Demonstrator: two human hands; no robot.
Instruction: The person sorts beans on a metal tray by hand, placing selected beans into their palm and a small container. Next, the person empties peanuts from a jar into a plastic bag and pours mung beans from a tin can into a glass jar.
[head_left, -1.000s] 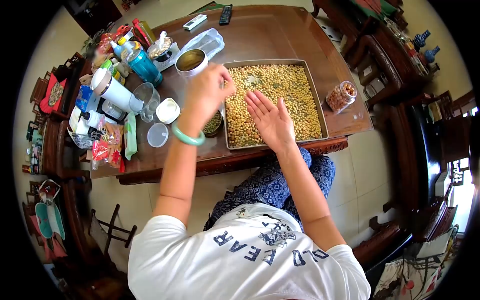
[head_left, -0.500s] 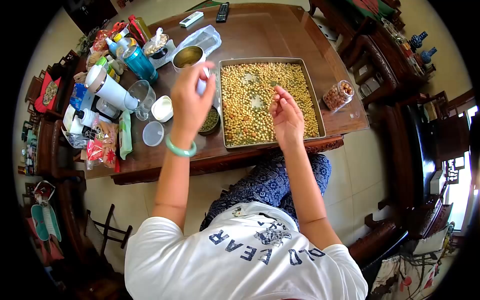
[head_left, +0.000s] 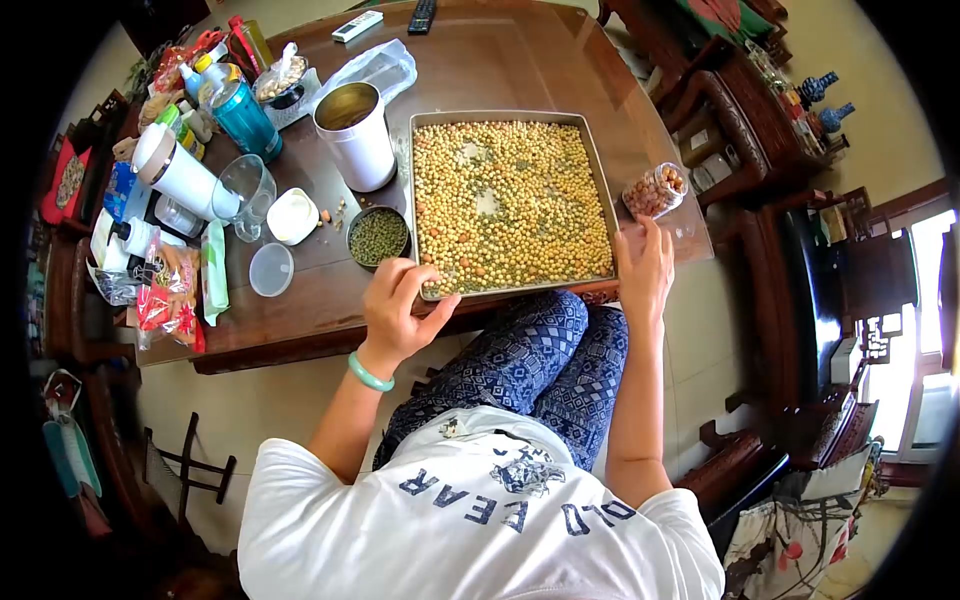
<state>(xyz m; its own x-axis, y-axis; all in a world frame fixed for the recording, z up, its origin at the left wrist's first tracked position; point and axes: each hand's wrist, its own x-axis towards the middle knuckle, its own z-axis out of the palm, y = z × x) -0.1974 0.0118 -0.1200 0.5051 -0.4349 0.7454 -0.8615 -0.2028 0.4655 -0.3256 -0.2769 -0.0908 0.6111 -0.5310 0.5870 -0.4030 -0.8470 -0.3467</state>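
A square metal tray [head_left: 512, 117] on the table holds a spread layer of yellow soybeans mixed with small green beans and a few reddish-brown ones. My left hand [head_left: 398, 305] is closed at its near left corner, fingers over the rim and thumb at the front edge. By the near right corner, my right hand [head_left: 648, 268] has its fingers stretched out and apart, the thumb side at the tray's wall. Left of the tray are a round tin of green beans [head_left: 378, 236] and a tall white canister [head_left: 361, 150]. A jar of brown nuts or beans [head_left: 656, 190] lies beyond my right fingers.
Farther left stand a clear pitcher [head_left: 247, 195], a white tumbler [head_left: 185, 172], a blue bottle [head_left: 245, 120], a white tub [head_left: 292, 217] and a clear lid [head_left: 271, 270]. Several bagged goods crowd the table's left side. Two remotes lie at the back. The table's front edge [head_left: 285, 352] is near my lap.
My left hand has come down from beside the white canister to the tray's near left corner. My right hand has moved from above the beans to the tray's right side.
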